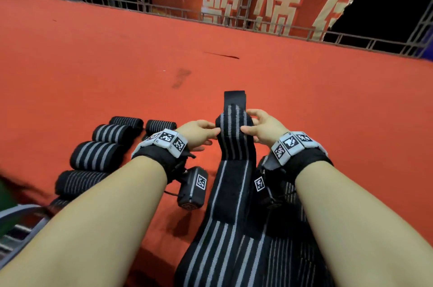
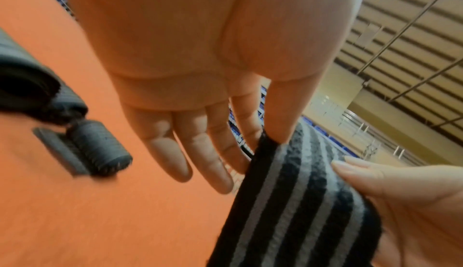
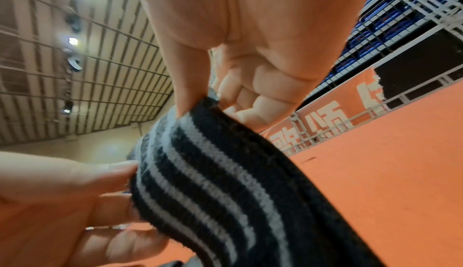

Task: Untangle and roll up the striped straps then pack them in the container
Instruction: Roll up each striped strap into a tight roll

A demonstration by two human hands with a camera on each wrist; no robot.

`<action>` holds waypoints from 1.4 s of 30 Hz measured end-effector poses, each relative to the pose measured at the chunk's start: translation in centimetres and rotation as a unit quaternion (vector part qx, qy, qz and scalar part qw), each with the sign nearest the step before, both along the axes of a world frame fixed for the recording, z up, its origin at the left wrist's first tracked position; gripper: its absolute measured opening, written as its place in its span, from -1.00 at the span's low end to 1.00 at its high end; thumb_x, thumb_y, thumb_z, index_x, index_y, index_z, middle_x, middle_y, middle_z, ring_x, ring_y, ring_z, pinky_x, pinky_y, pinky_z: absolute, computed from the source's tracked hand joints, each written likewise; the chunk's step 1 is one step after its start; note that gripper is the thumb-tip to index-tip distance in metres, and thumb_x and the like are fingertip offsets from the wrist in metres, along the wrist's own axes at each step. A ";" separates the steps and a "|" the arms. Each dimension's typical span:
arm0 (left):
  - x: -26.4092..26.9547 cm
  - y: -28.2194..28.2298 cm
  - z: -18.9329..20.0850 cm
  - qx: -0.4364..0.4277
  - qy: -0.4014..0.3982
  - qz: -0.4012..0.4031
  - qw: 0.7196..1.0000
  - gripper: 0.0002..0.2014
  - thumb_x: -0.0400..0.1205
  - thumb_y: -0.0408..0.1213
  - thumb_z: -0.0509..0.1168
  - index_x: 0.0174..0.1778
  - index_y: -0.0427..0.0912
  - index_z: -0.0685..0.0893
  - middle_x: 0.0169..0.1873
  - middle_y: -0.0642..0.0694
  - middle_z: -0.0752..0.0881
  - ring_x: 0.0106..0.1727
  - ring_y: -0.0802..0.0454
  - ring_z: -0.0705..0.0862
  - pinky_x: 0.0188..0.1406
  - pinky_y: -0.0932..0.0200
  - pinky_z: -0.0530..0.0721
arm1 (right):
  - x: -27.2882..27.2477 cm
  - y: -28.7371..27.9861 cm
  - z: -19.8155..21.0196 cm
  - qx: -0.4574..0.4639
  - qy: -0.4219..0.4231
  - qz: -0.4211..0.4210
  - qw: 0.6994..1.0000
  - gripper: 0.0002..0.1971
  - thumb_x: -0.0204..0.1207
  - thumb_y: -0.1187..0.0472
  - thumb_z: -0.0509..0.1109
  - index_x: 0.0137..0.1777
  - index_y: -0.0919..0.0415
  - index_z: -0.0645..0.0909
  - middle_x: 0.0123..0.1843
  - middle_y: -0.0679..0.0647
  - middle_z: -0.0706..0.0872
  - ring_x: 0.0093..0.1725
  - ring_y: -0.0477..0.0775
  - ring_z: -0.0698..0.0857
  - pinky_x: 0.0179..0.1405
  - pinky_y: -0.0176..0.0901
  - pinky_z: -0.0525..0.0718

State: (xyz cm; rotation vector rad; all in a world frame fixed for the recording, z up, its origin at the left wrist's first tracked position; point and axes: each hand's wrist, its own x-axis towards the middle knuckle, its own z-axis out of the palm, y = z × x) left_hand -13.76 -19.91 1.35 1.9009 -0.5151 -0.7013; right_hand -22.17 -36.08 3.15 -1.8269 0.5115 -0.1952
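A black strap with grey stripes (image 1: 232, 141) rises from a loose heap of straps (image 1: 276, 254) at the near edge, and its plain black end (image 1: 235, 98) sticks up beyond the fold. My left hand (image 1: 214, 133) pinches its left edge; in the left wrist view the thumb and forefinger (image 2: 268, 138) nip the strap (image 2: 288, 202) while the other fingers stay straight. My right hand (image 1: 246, 125) pinches the right edge, thumb against curled fingers (image 3: 208, 101) on the strap (image 3: 213, 172). Several rolled straps (image 1: 96, 155) lie in a row to the left.
Everything sits on a red carpeted surface (image 1: 304, 99). A metal railing with a red banner (image 1: 253, 5) runs along the far edge. A grey framed object (image 1: 16, 216) shows at the lower left corner. One small roll (image 2: 100, 148) lies near my left hand.
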 end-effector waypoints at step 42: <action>-11.2 12.9 2.6 -0.168 -0.092 0.114 0.975 -0.80 0.57 -0.42 0.25 -0.13 0.02 0.60 -0.16 -0.06 0.71 0.03 -0.09 0.72 0.22 -0.23 0.63 | -8.0 13.6 3.7 0.001 -0.214 0.095 0.972 -0.71 0.59 0.42 0.26 -0.23 0.10 0.70 -0.04 -0.06 0.71 -0.13 -0.10 0.65 -0.21 -0.34 0.59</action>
